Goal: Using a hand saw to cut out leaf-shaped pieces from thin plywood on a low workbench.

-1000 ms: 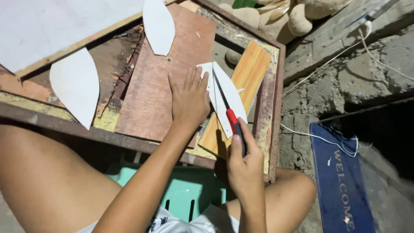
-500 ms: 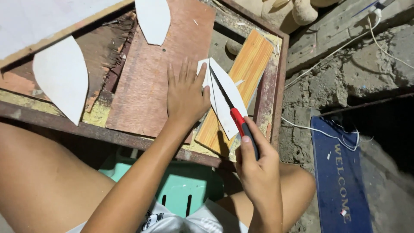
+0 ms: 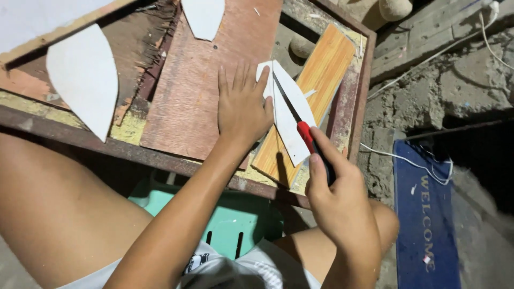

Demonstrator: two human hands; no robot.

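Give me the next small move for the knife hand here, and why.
Probably draw the red-handled knife further toward the body. Its blade lies along the white leaf-shaped piece, the left hand pins that piece to the striped board, and the right hand grips the handle.

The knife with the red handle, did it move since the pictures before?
Yes. The right hand has drawn the knife back toward the body, so its blade now lies lower along the white pointed piece. Nothing was picked up or let go. The left hand still presses the piece flat on the orange board, and the other white shapes have not moved.
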